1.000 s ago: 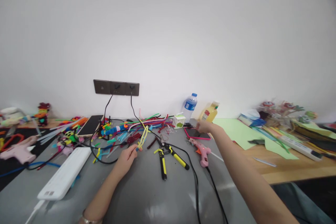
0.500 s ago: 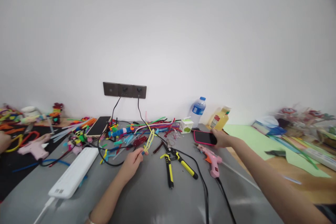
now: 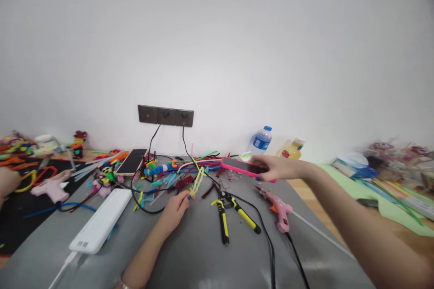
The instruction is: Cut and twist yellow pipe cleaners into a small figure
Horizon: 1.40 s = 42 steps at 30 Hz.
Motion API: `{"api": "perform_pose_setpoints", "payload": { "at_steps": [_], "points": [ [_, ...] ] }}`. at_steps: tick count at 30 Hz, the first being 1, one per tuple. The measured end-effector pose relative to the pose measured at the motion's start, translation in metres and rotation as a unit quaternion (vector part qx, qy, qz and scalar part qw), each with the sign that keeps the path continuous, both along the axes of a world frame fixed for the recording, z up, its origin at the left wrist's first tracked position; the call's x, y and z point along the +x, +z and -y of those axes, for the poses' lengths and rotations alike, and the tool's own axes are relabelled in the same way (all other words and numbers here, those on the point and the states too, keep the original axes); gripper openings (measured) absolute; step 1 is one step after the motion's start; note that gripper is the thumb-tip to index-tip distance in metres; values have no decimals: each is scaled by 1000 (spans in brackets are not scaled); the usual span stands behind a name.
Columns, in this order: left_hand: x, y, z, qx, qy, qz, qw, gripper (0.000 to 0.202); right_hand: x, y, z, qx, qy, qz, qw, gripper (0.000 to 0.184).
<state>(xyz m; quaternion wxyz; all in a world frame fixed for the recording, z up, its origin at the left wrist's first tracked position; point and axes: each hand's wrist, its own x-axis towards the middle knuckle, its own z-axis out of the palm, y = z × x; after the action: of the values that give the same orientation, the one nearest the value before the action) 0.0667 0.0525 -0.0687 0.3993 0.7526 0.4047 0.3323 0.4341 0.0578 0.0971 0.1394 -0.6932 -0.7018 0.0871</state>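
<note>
Yellow pipe cleaners (image 3: 197,180), bent into a narrow loop, stick up from my left hand (image 3: 176,207), whose fingers are closed round their lower end. My right hand (image 3: 276,168) grips a phone in a pink case (image 3: 239,166), raised and tilted above the table, its dark screen partly covered by my fingers. Wire strippers with yellow and black handles (image 3: 224,222) lie spread between my hands. Below my right hand rests a pink hot glue gun (image 3: 280,210) with a glue stick out of its back. Colourful pipe cleaners (image 3: 162,169) lie heaped behind my left hand.
A white power bank (image 3: 101,221) and another phone (image 3: 132,161) lie at left. A water bottle (image 3: 262,139) and a yellow bottle (image 3: 293,149) stand by the wall. Black cords cross the grey table (image 3: 190,257). Another person's hand (image 3: 9,181) is at far left beside scissors (image 3: 44,174).
My right hand has lifted the pink-cased phone off the table and brought it leftward. My left hand still holds the yellow pipe cleaners. The view has shifted slightly left.
</note>
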Motion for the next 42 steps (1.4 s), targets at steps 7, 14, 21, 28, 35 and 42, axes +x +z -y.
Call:
{"api": "perform_pose_setpoints", "payload": {
  "at_steps": [7, 14, 21, 28, 35, 42],
  "points": [
    [0, -3, 1, 10, 0, 5, 1000, 36, -206, 4, -58, -34, 239, 80, 967, 53],
    [1, -3, 2, 14, 2, 20, 1000, 33, -300, -47, -132, -26, 185, 132, 973, 51],
    [0, -3, 3, 7, 3, 29, 1000, 34, -267, -75, -169, -38, 201, 87, 975, 53],
    [0, -4, 0, 5, 1, 24, 1000, 35, -251, -110, -164, -32, 255, 22, 966, 46],
    [1, -3, -1, 12, -2, 11, 1000, 36, -238, -83, -131, 6, 289, -84, 954, 51],
    [-1, -3, -2, 5, -5, 29, 1000, 36, -176, -41, -43, 181, 161, -258, 935, 36]
  ]
}}
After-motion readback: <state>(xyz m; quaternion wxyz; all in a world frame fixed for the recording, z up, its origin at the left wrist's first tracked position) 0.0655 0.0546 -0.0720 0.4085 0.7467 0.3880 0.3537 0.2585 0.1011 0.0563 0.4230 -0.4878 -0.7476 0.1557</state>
